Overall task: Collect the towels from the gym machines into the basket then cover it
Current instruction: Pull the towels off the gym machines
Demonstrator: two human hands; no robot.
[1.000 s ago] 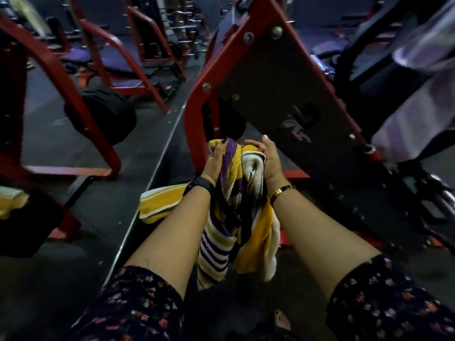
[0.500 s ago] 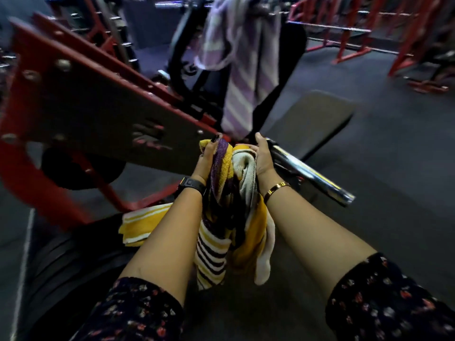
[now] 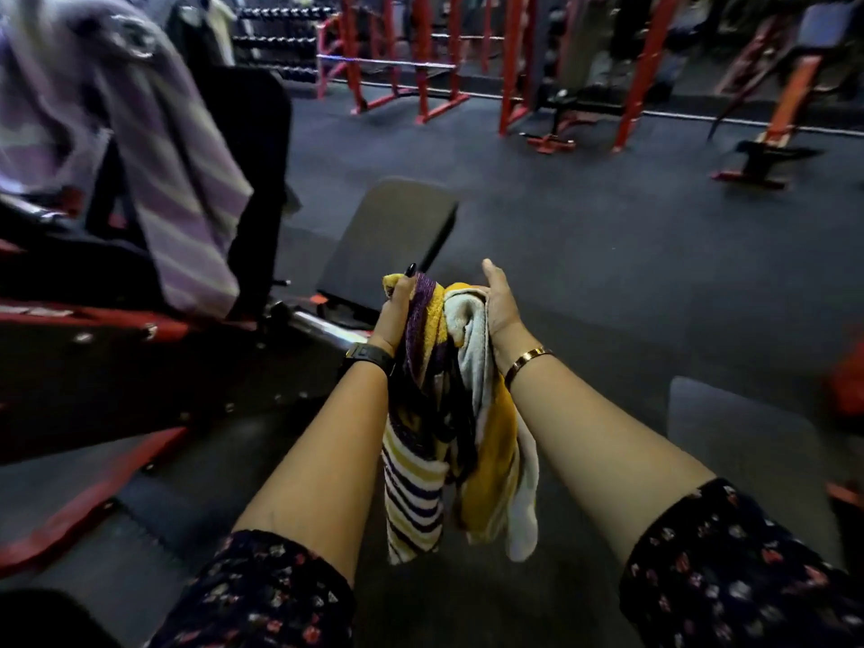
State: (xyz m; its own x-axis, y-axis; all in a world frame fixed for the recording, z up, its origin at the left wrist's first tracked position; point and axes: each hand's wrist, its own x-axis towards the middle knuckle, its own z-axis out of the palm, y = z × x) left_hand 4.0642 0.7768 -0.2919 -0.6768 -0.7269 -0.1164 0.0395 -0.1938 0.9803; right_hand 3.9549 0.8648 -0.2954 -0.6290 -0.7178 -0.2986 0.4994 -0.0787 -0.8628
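Clamping the bundle of yellow-and-purple towels (image 3: 449,404) between left hand (image 3: 397,315) and right hand (image 3: 500,306) — palms pressed inward — she'd do well to gather the dangling ends before reaching up-left for the lilac striped towel (image 3: 177,180).

Head view, forward-down, close over forearms (image 3: 327,441)

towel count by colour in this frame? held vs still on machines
Yellow/purple striped bundle, held between left hand and right hand: 1 bundle; cannot tell how many towels are in it.
Lilac striped towel, draped on the machine: 1
Total: 2 towel items in view. No basket visible.
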